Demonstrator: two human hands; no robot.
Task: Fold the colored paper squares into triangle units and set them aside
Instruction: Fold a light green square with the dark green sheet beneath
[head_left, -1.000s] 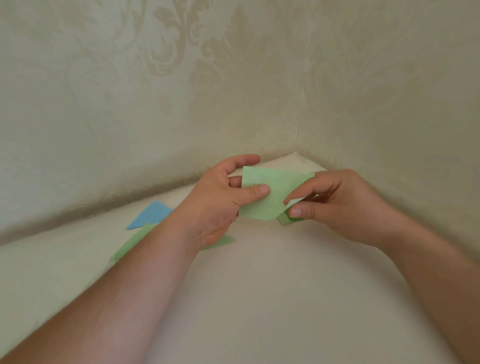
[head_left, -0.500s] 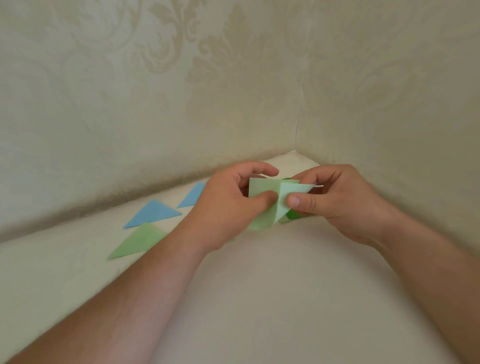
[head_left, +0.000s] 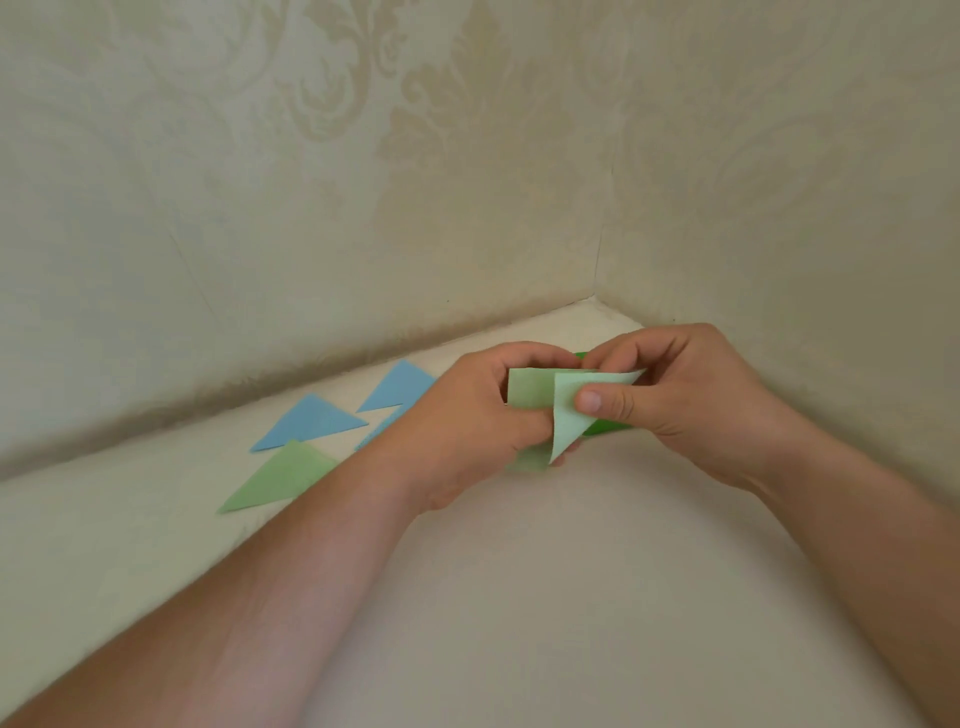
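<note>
A light green paper square (head_left: 540, 402) is held above the surface, bent over on itself with one corner flap hanging down in front. My left hand (head_left: 467, 421) grips its left side from behind and below. My right hand (head_left: 675, 400) pinches the upper right corner, thumb on the front of the flap. Left of my hands lie folded triangles: two blue ones (head_left: 311, 422) (head_left: 397, 385) and a light green one (head_left: 283, 478). A sliver of another blue piece (head_left: 382, 427) shows beside my left wrist. A darker green paper (head_left: 605, 427) peeks out under my right hand, mostly hidden.
The work surface (head_left: 571, 597) is pale cream and runs into a corner formed by two patterned beige walls (head_left: 363, 182) close behind my hands.
The green square was flat between my hands a second ago. It is now bent over, its right corner brought leftward and down. My hands moved closer together, uncovering the triangles on the left.
</note>
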